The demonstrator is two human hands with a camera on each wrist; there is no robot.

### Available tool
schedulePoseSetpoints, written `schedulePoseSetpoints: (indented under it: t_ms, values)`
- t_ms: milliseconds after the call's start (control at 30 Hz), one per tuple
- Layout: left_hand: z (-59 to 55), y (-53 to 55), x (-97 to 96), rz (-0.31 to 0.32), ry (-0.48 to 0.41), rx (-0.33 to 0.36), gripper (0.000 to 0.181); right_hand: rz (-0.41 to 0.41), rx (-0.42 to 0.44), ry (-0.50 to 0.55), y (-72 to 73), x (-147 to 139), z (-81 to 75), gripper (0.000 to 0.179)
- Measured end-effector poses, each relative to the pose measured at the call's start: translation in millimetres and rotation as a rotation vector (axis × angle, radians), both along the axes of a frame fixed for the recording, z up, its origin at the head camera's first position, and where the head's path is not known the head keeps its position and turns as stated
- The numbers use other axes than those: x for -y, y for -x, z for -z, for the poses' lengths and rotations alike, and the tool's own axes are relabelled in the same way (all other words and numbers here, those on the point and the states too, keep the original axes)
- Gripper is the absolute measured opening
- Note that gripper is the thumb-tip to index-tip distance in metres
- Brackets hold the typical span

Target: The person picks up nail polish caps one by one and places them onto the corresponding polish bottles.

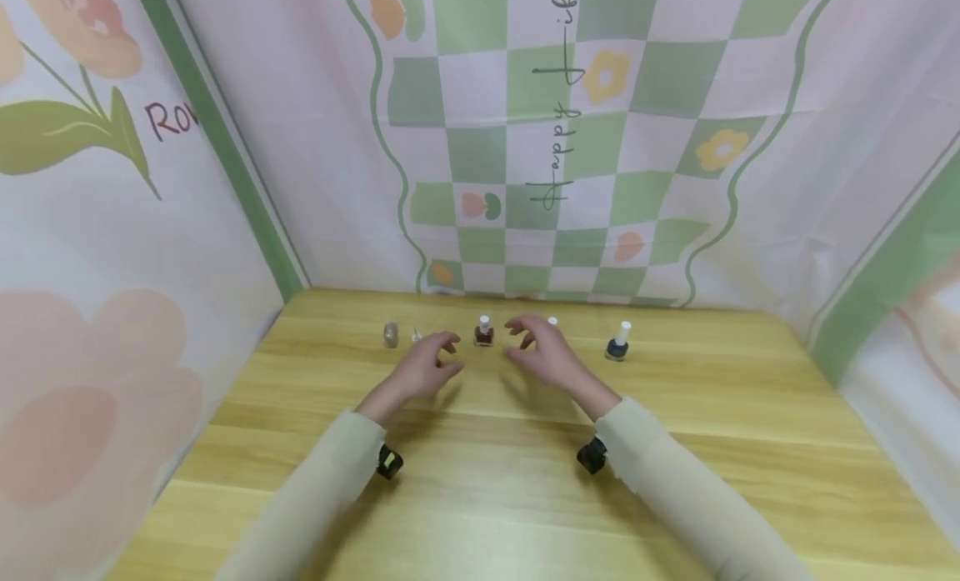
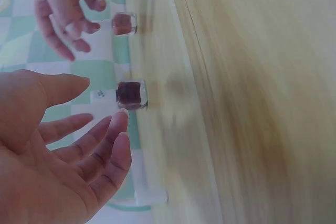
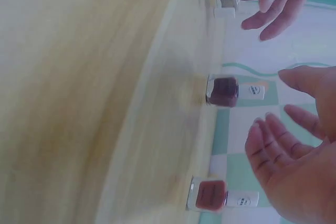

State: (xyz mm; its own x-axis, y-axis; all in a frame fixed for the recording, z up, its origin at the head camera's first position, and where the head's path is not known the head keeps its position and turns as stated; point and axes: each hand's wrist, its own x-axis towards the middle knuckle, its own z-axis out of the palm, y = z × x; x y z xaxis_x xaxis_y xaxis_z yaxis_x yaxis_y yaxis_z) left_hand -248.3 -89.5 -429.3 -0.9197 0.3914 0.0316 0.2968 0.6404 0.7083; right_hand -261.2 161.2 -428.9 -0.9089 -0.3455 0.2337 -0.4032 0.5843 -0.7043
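Observation:
A dark red nail polish bottle (image 1: 483, 337) with a white cap stands upright between the two hands. My left hand (image 1: 423, 368) hovers to its left, fingers loosely bent, holding nothing. On the other side is my right hand (image 1: 547, 353), likewise empty with thumb and fingers apart. It mostly hides a red-brown polish bottle (image 3: 211, 194), whose white cap (image 1: 552, 321) peeks out in the head view. Beyond the left hand, a glassy, greyish-gold bottle (image 1: 391, 335) stands without its cap. A white cap (image 1: 416, 336) is beside it, partly covered by that hand.
Farther right on the wooden table (image 1: 480, 498) stands a dark blue polish bottle (image 1: 617, 348) with a white cap. A patterned fabric wall (image 1: 480, 147) rises right behind the row of bottles, and more printed fabric (image 1: 97, 272) closes off the sides.

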Motion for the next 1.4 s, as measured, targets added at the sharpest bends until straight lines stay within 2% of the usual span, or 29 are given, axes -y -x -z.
schedulePoseSetpoints:
  t_ms: [133,300,667,900,1100,1400]
  values:
    - [-1.9,-11.2,9.8,-0.018,-0.014,0.003,0.041,-0.001,0.04,-0.001,-12.6,2,3.9,0.053]
    - [-7.1,-21.2,22.8,-0.091,-0.042,0.02,0.038,-0.002,0.091,0.017,-23.3,9,4.6,0.055]
    - [-16.7,-24.5,61.7,-0.246,-0.144,-0.037,0.031,-0.043,0.094,0.047,-21.3,26,-2.2,0.053]
    - [-17.4,-25.5,77.3,-0.358,-0.209,-0.073,0.029,-0.075,0.103,0.074,-20.2,41,2.8,0.05]
    - [-14.7,-13.9,83.0,-0.423,-0.209,-0.11,0.044,-0.107,0.065,0.093,-15.5,55,5.1,0.048]
    - [-1.5,12.8,85.0,-0.458,-0.216,0.004,0.066,-0.122,0.099,0.146,-7.3,71,2.3,0.05]
